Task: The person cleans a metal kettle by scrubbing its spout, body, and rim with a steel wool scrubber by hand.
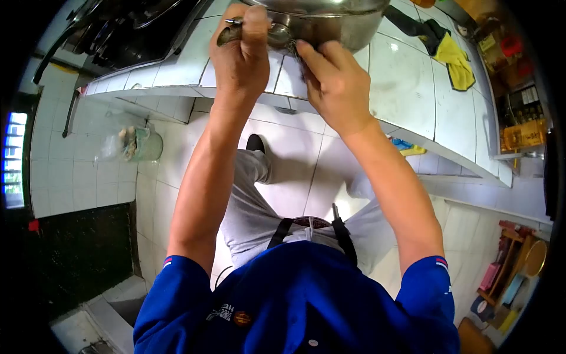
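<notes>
A shiny metal pot (348,26) stands at the counter's front edge, cut off by the top of the head view. My left hand (240,62) is closed around the pot's handle (229,35), a dark, rounded piece with a metal pin, thumb pressed on top. Close beside it, my right hand (341,85) has its fingers pinched together against the pot's lower side, near the handle's metal fitting (279,35). Something small, dark and wiry shows at those fingertips; its kind is unclear.
White tiled counter (404,82) carries a black stove (127,35) at left and a yellow and black cloth (454,59) at right. Bottles and packets fill a shelf (522,112) further right. A clear bag (135,144) hangs at left below the counter.
</notes>
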{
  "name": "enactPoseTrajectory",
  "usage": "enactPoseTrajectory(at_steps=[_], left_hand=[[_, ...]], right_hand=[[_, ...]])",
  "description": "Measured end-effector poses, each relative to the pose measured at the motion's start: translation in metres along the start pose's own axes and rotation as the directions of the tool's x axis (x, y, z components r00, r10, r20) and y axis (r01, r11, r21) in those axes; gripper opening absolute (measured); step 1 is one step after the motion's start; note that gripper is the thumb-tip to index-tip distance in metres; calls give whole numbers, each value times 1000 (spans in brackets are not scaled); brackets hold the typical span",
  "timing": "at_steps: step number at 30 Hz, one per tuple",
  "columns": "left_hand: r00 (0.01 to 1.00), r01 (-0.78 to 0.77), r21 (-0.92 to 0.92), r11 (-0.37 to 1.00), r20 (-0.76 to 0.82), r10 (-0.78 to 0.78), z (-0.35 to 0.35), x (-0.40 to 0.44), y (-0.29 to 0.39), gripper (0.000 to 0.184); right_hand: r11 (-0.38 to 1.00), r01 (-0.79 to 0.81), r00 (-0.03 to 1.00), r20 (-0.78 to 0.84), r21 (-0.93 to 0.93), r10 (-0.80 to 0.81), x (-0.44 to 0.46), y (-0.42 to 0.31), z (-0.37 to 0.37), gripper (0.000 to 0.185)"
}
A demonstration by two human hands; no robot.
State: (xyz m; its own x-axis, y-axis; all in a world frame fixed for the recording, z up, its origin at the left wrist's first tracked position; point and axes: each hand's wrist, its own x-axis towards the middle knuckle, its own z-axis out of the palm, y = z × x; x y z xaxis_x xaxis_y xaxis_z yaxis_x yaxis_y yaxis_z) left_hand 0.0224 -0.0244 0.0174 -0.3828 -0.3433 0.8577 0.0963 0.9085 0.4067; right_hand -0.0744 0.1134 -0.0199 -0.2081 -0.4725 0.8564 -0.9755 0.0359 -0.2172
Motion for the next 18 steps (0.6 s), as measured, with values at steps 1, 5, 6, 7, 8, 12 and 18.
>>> enactPoseTrajectory(at_steps=[1,5,6,7,8,12,18], left_hand=[[1000,22,-1,1000,-20,-22,2,1,1,42],[996,92,-16,996,-14,-92,4,-7,4,40],[999,37,10,999,-25,-36,4,-1,1,40],[1000,-16,64,998,20,15,0,1,-5,40],[998,-68,62,996,16,67,1,0,-9,39],[997,82,42,996,-16,-81,3,-5,1,40],[1000,21,23,1000,-5,-21,3,0,-2,38]], right_hand=[[1000,-17,999,-49,-4,17,5,0,1,42],[999,20,995,-102,39,-15,8,0,8,38],[999,36,993,-111,36,-32,3,2,6,38],[999,-3,999,-48,35,4,-2,4,3,37],[998,-57,998,21,29,57,-7,5,1,37],[992,36,984,-177,118,-14,25,1,14,35],[995,-43,994,-93,91,52,17,2,7,31]])
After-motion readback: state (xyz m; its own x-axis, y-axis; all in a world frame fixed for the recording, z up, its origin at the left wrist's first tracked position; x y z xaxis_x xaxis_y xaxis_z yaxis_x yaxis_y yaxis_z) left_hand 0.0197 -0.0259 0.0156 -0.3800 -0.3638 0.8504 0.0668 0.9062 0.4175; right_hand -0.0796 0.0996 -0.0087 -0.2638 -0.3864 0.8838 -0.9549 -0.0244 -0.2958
